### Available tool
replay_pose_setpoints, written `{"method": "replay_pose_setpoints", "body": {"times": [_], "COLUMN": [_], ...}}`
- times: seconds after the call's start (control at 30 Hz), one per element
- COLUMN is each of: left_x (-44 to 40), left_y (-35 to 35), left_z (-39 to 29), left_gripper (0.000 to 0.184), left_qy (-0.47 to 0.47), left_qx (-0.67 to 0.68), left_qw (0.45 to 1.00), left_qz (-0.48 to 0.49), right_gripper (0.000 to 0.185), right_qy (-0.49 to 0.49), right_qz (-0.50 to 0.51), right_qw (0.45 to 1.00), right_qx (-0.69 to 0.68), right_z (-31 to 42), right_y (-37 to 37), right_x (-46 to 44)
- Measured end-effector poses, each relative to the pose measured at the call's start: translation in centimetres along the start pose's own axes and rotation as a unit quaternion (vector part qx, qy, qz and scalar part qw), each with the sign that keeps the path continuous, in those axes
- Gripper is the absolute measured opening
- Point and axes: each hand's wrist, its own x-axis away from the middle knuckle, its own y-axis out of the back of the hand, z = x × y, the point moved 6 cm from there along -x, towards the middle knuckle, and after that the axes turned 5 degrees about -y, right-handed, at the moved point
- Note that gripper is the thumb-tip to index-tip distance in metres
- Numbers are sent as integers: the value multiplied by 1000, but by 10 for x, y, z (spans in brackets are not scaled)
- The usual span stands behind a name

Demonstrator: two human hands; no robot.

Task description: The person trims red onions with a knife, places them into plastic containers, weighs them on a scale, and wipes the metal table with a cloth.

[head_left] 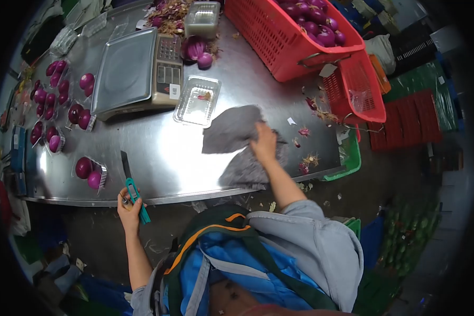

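My left hand [129,209] grips a teal utility knife [134,192] at the table's front edge, its long dark blade pointing away over the metal. My right hand [264,145] is closed on a grey cloth [236,128] that lies bunched and folded on the steel table [168,158]. Slightly blurred, the cloth spreads on both sides of the hand. Just beyond it is a clear plastic tray [197,101] with a few scraps of peel inside. Left of the knife, a pack of red onions [88,173] sits in a clear tray.
A weighing scale [126,73] stands at the back, with several packed onions [50,100] to its left. A red crate [263,45] full of onions occupies the back right. Onion peelings [310,162] litter the right side. A green crate [351,158] hangs below the right edge.
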Motion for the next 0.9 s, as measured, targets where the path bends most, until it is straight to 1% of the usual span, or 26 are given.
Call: {"method": "replay_pose_setpoints", "body": {"times": [0.07, 0.1, 0.13, 0.2, 0.23, 0.27, 0.3, 0.33, 0.4, 0.47, 0.53, 0.57, 0.6, 0.67, 0.73, 0.8, 0.83, 0.87, 0.9], "left_x": [3, 3, -1, -14, -29, -48, -62, -73, -106, -128, -131, -134, -134, -124, -103, -88, -75, -57, -52], "left_y": [-1, -4, -9, -49, -66, -87, -118, -149, -193, -229, -252, -254, -250, -220, -174, -105, -77, -66, -41], "left_z": [6, 12, 6, 1, 0, 1, -13, -27, 0, 27, 21, 28, 29, 32, 24, 58, 57, 37, 46], "left_gripper": [49, 48, 48, 47, 48, 48, 50, 52, 55, 55, 56, 57, 57, 55, 55, 57, 55, 51, 47], "left_qy": [-12, -1, -8, 65, 57, 47, -13, -74, -232, -235, -125, -94, -95, -28, -15, -23, 15, 55, 47], "left_qx": [-83, -88, -89, -66, -103, -140, -138, -137, -124, -199, -286, -340, -338, -303, -217, -235, -270, -211, -230], "left_qw": [996, 994, 995, 989, 983, 975, 972, 965, 937, 919, 902, 879, 879, 912, 954, 967, 959, 972, 969], "left_qz": [31, 60, 53, 117, 141, 164, 189, 212, 231, 246, 299, 320, 324, 276, 208, 99, 81, 90, 73], "right_gripper": [70, 66, 62, 57, 57, 57, 56, 56, 59, 60, 60, 61, 61, 63, 65, 67, 69, 69, 72], "right_qy": [-91, -120, -91, -80, -74, -86, -97, -87, -75, -45, -44, -55, -57, -31, -22, -43, -43, -8, 81], "right_qz": [-3, -23, -114, -265, -264, -279, -294, -297, -255, -246, -247, -241, -244, -201, -176, -109, -25, 64, 166], "right_qw": [996, 992, 987, 952, 952, 942, 929, 928, 939, 931, 927, 927, 927, 943, 946, 938, 930, 948, 957], "right_qx": [-5, -15, -63, -130, -133, -166, -201, -209, -218, -268, -279, -282, -280, -263, -271, -325, -363, -311, -224], "right_z": [-62, -91, -125, -108, -83, -58, -44, -37, -28, -10, -8, -13, -16, -6, 14, 53, 77, 114, 145], "right_y": [34, 48, 53, 114, 140, 168, 182, 184, 183, 200, 202, 201, 197, 180, 162, 122, 85, 67, 38], "right_x": [-32, -44, -57, -77, -80, -80, -80, -81, -81, -73, -66, -62, -58, -53, -44, -33, -26, -16, -8]}}
